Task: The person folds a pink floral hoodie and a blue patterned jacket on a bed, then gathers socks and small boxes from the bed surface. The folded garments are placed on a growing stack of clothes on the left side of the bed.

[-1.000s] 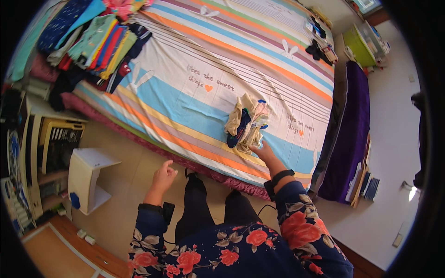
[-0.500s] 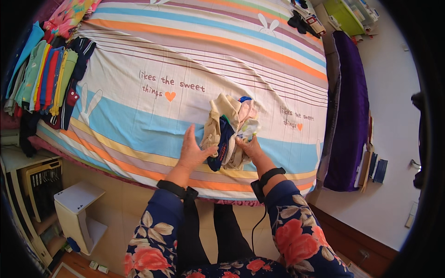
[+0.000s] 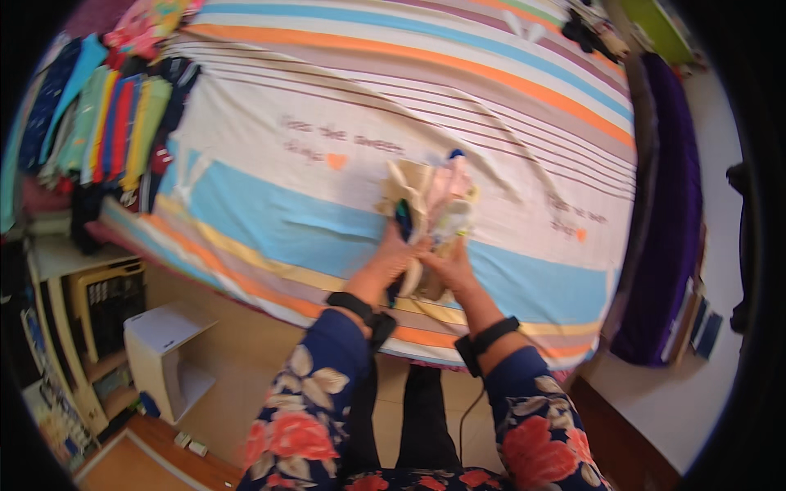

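- Cloth bundle (image 3: 426, 190): one crumpled, soft heap, beige, pink and navy, near the sheet's close edge; lower part covered by hands.
- Left hand (image 3: 395, 254) at its 7 o'clock, right hand (image 3: 451, 263) at 5; fingers of both curled in, gripping the cloth; tips hidden, blurred.
- Wristbands (image 3: 350, 304): two, black.
- Sheet (image 3: 270, 213) beneath: striped, creased, two orange hearts.
- Toward 10 o'clock: folded garments (image 3: 123, 127), packed in a row.
- 3 o'clock: one long purple cloth (image 3: 667, 221).
- 8 o'clock: one white, flat-panelled stand (image 3: 168, 327).
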Demonstrator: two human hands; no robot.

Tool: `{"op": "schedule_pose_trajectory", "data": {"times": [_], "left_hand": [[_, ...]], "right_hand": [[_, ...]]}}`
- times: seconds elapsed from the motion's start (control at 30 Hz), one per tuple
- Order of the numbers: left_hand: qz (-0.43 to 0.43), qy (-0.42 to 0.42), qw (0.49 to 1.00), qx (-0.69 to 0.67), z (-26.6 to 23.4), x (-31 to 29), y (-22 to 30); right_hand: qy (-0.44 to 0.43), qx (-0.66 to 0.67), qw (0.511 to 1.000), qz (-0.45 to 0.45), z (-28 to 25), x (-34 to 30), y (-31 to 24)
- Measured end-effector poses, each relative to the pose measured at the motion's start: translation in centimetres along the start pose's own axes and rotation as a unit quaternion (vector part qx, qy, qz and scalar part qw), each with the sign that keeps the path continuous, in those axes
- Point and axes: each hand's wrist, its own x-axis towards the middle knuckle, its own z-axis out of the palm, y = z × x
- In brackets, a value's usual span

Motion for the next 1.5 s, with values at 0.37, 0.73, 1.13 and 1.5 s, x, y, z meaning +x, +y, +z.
{"op": "schedule_pose_trajectory", "data": {"times": [0.37,0.73,1.13,1.5], "left_hand": [[-0.106,-0.034,0.974,-0.197,-3.9,-4.7,2.4],[-0.089,0.215,0.954,0.188,-3.3,-3.6,-1.2],[-0.018,0.005,0.982,-0.186,-5.3,-5.2,2.5],[0.113,-0.056,0.979,-0.160,-7.1,-11.8,10.6]], "right_hand": [[-0.071,-0.020,0.997,-0.030,5.1,-3.3,-3.9],[0.098,0.027,0.995,0.020,2.9,-2.7,0.9],[-0.098,-0.003,0.993,-0.064,8.6,-4.1,-3.6],[-0.083,-0.069,0.994,0.003,13.4,-9.2,-10.2]]}}
